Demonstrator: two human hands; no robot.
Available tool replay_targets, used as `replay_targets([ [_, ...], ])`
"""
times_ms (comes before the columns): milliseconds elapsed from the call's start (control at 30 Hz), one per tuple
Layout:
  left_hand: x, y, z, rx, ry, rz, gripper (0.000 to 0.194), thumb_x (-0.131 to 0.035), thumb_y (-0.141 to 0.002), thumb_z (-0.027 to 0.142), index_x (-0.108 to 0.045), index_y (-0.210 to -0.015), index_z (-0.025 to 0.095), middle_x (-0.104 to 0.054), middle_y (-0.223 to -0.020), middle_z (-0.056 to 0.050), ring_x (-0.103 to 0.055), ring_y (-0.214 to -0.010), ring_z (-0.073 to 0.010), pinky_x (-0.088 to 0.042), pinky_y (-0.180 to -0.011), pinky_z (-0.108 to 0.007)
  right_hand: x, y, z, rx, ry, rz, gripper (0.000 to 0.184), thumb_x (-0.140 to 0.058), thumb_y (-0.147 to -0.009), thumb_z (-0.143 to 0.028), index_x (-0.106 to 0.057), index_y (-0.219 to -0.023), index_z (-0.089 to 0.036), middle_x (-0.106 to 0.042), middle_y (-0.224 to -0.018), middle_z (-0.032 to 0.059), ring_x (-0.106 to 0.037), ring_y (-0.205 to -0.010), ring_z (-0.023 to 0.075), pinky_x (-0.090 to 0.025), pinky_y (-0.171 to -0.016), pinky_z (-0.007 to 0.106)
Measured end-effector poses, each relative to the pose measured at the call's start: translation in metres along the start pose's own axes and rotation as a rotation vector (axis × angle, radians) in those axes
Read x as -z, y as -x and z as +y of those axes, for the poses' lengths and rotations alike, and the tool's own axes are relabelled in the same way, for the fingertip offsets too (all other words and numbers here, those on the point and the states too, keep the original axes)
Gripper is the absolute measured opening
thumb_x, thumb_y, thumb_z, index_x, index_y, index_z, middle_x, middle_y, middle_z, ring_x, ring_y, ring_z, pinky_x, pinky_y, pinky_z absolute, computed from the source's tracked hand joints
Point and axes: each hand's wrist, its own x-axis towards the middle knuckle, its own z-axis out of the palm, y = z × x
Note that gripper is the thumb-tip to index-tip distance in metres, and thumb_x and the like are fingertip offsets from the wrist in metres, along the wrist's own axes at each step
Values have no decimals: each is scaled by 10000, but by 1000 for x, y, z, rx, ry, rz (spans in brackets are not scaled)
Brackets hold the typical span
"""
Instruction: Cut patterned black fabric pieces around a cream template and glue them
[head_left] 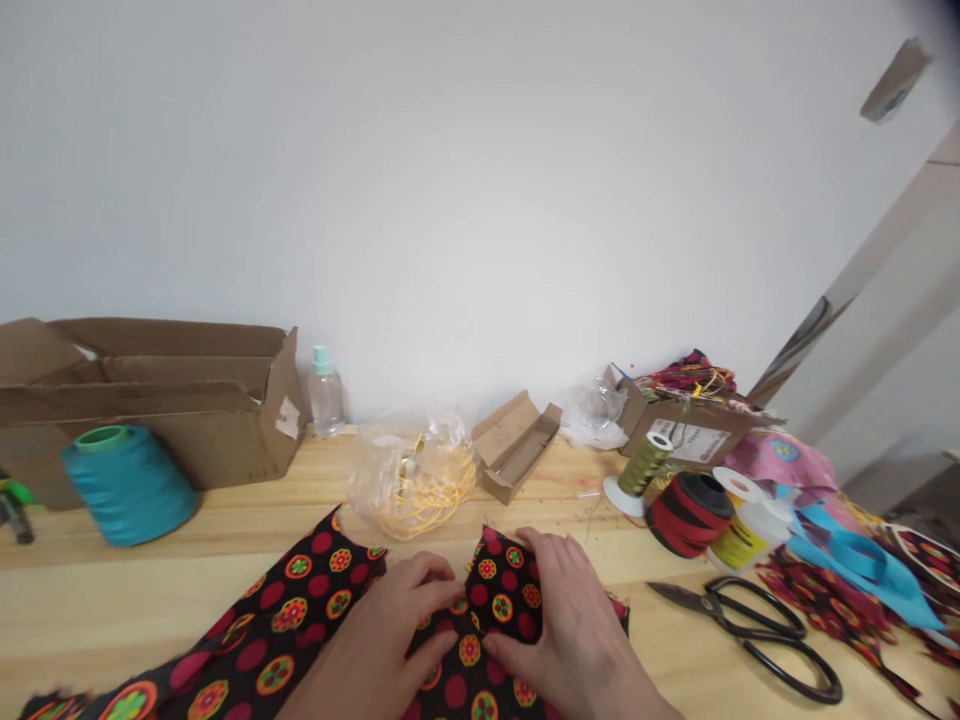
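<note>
A black fabric printed with maroon dots and orange-green flowers lies across the front of the wooden table. My left hand holds it near the middle, thumb and forefinger on the cloth beside a folded edge. My right hand grips a raised flap of the same fabric, thumb on its face and fingers over its upper edge. The fingertips of both hands are partly hidden by the cloth. To the right of my right hand lie black-handled scissors, their blades pointing toward the fabric.
Along the wall stand a long cardboard box, a teal thread cone, a clear bottle, a plastic bag with yellow cord and a small open carton. Thread spools, a red-black roll and blue ribbon crowd the right.
</note>
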Motion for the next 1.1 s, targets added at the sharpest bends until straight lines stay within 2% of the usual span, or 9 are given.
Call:
replay_targets([
  [200, -1, 0, -3, -6, -20, -6, 269, -475, -762, 208, -569, -996, 303, -542, -1036, -3, -502, -985, -171, -402, -877, -324, 8, 0, 4, -29, -16, 37, 705, -730, -544, -286, -413, -1156, -141, -530, -1064, 113, -474, -991, 279, -407, -868, 440],
  [300, -2, 1, -8, -23, -42, -1, 285, -467, -776, 220, -553, -1023, 331, -541, -1051, 11, -499, -1004, -159, -410, -886, -304, 25, 6, 15, -46, 26, 124, 568, -640, -670, -303, -393, -1164, -167, -520, -1121, 122, -476, -1047, 269, -426, -875, 444],
  [367, -4, 2, -12, -37, -73, 15, 297, -466, -782, 239, -542, -1048, 346, -547, -1063, 17, -505, -1011, -153, -418, -890, -295, 35, 16, 27, 9, 85, 165, 445, -579, -728, -315, -432, -1126, -180, -543, -1108, 124, -503, -1040, 268, -456, -853, 446],
  [433, -4, 2, -15, -45, -121, 37, 300, -461, -787, 272, -541, -1065, 352, -559, -1073, 18, -521, -1009, -154, -434, -885, -288, 41, 30, 40, 104, 138, 149, 374, -575, -733, -321, -488, -1071, -189, -583, -1060, 120, -555, -983, 262, -506, -797, 410],
  [533, -4, 3, -16, -55, -207, 74, 290, -465, -782, 335, -562, -1054, 359, -584, -1074, 18, -547, -999, -162, -457, -867, -282, 38, 52, 62, 203, 198, 105, 334, -598, -720, -343, -547, -1013, -191, -628, -997, 115, -604, -918, 249, -546, -737, 351],
  [667, 0, 2, -9, -44, -279, 106, 295, -486, -765, 384, -588, -1039, 346, -610, -1050, 13, -577, -965, -162, -476, -835, -264, 27, 69, 82, 201, 219, 140, 296, -577, -741, -311, -569, -993, -156, -634, -998, 142, -608, -928, 245, -550, -737, 322],
  [800, 8, -1, 3, -20, -290, 89, 299, -492, -763, 392, -602, -1030, 316, -625, -1026, 6, -584, -955, -162, -477, -831, -258, 26, 69, 79, 137, 155, 174, 315, -552, -740, -261, -559, -1020, -115, -614, -1022, 173, -599, -937, 260, -551, -738, 359],
  [933, 15, -4, 14, -32, -352, 76, 312, -472, -779, 393, -577, -1061, 309, -607, -1093, 1, -562, -1005, -179, -460, -863, -306, 30, 66, 69, 81, 65, 107, 323, -527, -751, -263, -560, -1037, -115, -586, -1065, 176, -567, -980, 272, -530, -773, 400],
  [1100, 9, 0, 30, -216, -525, 4, 381, -421, -820, 339, -459, -1198, 311, -489, -1277, -18, -462, -1136, -205, -419, -916, -366, 27, 71, 69, -4, -16, 56, 343, -508, -755, -252, -547, -1073, -129, -546, -1126, 158, -506, -1048, 277, -467, -856, 437],
])
